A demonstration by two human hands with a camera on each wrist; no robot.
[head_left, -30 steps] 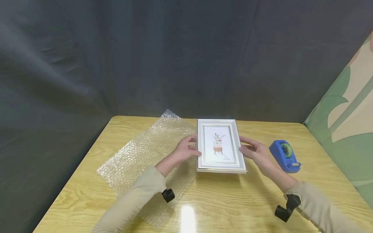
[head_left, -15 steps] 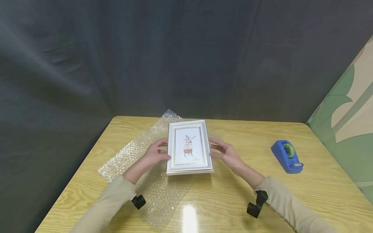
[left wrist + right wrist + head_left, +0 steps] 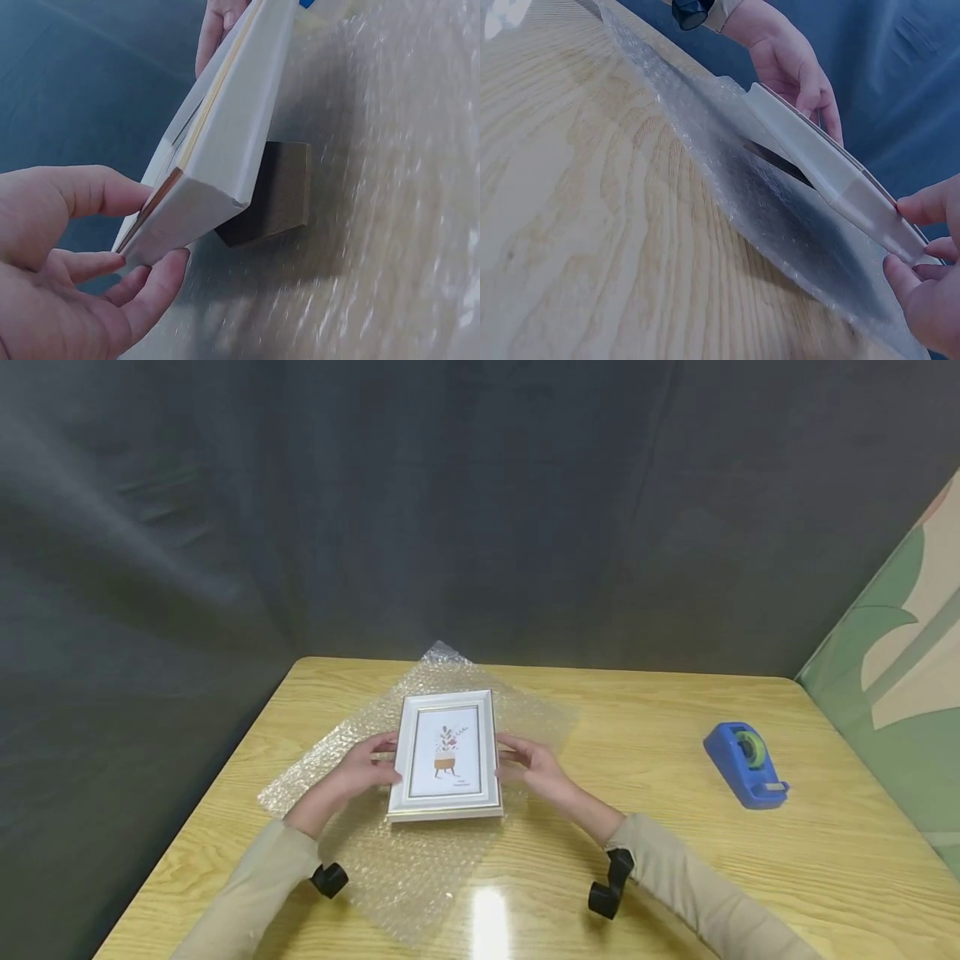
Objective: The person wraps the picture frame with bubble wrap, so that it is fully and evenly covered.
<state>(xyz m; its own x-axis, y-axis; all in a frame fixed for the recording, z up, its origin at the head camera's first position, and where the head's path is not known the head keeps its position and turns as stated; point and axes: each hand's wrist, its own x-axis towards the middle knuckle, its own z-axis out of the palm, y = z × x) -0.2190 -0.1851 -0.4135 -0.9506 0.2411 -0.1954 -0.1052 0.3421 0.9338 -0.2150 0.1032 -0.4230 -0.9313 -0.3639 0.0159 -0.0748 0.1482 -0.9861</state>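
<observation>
A white picture frame (image 3: 446,756) with a thin gold inner line and a potted-plant print is held face up over a sheet of bubble wrap (image 3: 405,877). My left hand (image 3: 360,768) grips its left side, thumb on the front edge and fingers curled underneath. On the opposite side my right hand (image 3: 536,768) grips the frame the same way. In the left wrist view a dark brown stand (image 3: 277,195) juts from the frame's back, close over the wrap. The right wrist view shows the frame (image 3: 832,172) tilted, with its shadow on the wrap below.
A blue tape dispenser (image 3: 742,764) with a greenish roll stands on the right of the wooden table (image 3: 637,718). Dark curtain (image 3: 480,510) hangs behind and to the left. A leaf-patterned panel (image 3: 892,677) borders the right side.
Both hands have carried the picture frame leftward from beside the bubble wrap to over its middle, and slightly nearer and lower. The wrap and the tape dispenser have stayed in place.
</observation>
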